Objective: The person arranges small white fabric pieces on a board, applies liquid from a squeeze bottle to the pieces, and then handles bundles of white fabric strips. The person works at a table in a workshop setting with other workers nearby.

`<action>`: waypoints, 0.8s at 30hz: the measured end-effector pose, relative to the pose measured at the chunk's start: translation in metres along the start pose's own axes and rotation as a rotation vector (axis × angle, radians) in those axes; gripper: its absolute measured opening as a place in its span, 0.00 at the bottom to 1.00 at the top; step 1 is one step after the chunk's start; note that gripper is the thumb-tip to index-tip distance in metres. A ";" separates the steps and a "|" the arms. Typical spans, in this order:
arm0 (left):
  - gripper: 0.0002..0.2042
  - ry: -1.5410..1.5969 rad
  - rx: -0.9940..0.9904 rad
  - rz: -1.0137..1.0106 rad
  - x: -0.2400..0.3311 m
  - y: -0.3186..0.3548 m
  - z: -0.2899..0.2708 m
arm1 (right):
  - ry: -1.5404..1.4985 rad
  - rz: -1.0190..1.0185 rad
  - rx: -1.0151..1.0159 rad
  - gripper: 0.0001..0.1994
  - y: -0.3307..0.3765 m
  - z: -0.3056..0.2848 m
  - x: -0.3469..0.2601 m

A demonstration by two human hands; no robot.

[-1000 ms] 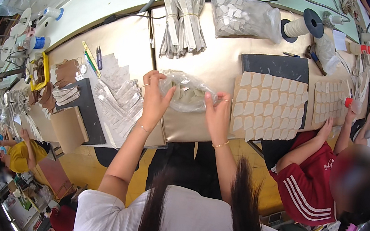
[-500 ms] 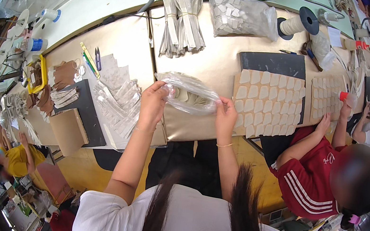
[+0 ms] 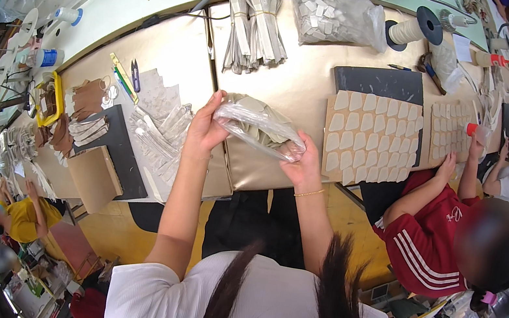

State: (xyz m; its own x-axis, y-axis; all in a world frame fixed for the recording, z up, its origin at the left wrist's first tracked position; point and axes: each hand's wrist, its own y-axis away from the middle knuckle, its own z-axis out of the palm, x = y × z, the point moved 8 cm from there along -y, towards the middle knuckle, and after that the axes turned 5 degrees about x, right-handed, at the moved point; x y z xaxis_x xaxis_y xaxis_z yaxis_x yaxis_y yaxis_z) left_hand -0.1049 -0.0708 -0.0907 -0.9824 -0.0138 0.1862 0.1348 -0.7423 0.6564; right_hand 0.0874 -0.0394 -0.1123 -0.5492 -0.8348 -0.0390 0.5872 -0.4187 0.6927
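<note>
Between my hands, above the paper-covered table (image 3: 265, 172), is a clear plastic bag (image 3: 253, 122) with pale greenish-beige pieces showing through it. My left hand (image 3: 204, 126) grips the bag's left end, thumb and fingers closed on the plastic. At its right end, my right hand (image 3: 304, 163) holds the bag from below, fingers curled round the plastic. What the pieces inside are, I cannot make out. Right of my hands lies a brown board (image 3: 335, 150) covered with rows of small cream-coloured pieces, partly over a dark board (image 3: 378, 82).
Banded bundles of grey strips (image 3: 260, 25), a bag of small white pieces (image 3: 337, 23) and a thread spool (image 3: 411, 32) lie along the back. Loose grey strips (image 3: 156, 134) and blue snips (image 3: 136, 77) are at left. A co-worker in a red top (image 3: 425, 250) sits close at right.
The bag has tilted, its right end lower, and the pieces inside have bunched up higher. My right hand has turned and moved slightly down; my left has shifted a little.
</note>
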 end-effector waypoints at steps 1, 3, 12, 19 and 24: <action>0.06 -0.185 0.062 0.097 0.007 -0.004 -0.002 | 0.012 0.005 -0.008 0.14 -0.002 -0.006 0.001; 0.08 -0.555 0.189 0.296 0.024 -0.008 -0.005 | 0.272 -0.040 0.121 0.15 0.002 -0.017 0.001; 0.31 -1.471 0.238 0.515 0.013 0.013 0.026 | 1.595 -0.796 0.367 0.19 0.064 0.075 -0.090; 0.24 -1.611 0.223 0.913 0.026 0.023 0.124 | 1.234 -0.793 0.487 0.20 -0.036 0.087 -0.258; 0.16 -1.546 -0.117 0.932 -0.027 -0.051 0.228 | 1.142 -0.895 0.869 0.30 -0.115 0.051 -0.378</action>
State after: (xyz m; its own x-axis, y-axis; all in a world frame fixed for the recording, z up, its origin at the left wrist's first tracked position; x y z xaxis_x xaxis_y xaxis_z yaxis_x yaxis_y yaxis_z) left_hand -0.0554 0.1206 0.0373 0.4051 0.1093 0.9077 0.4362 -0.8957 -0.0868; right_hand 0.1973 0.3426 -0.1408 0.4035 -0.4376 -0.8036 -0.3381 -0.8874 0.3134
